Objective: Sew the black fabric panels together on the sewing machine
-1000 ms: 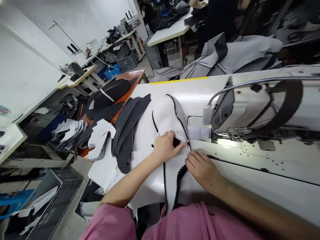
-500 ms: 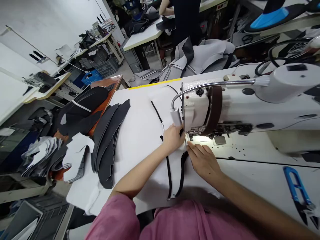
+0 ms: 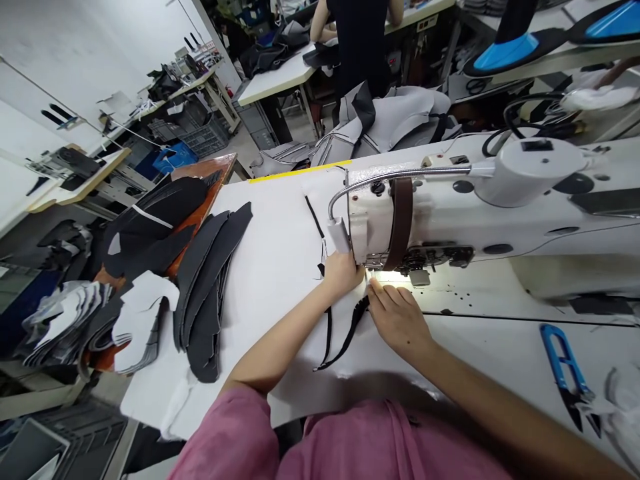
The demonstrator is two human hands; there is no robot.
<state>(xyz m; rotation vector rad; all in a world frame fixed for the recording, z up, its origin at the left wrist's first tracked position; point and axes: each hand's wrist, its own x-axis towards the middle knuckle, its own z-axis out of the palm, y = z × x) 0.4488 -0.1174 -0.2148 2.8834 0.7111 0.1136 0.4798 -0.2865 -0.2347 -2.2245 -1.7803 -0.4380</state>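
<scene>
Under the lit head of a white sewing machine lies a white fabric piece with black edging, its tail curving toward me on the white table. My left hand is closed on the fabric just left of the needle area, its fingertips partly hidden by the small lamp. Just in front of the needle area, my right hand presses the fabric's right edge with its fingers close together. The needle itself is too small to make out.
Dark fabric pieces and white cut pieces lie to the left. Blue-handled scissors rest at the right. Grey fabric is heaped behind the table. A person stands at another table.
The fabric's near tail has drawn away from me toward the machine, with both hands still beside the needle area. The whole view has shifted slightly, moving the machine leftward in it.
</scene>
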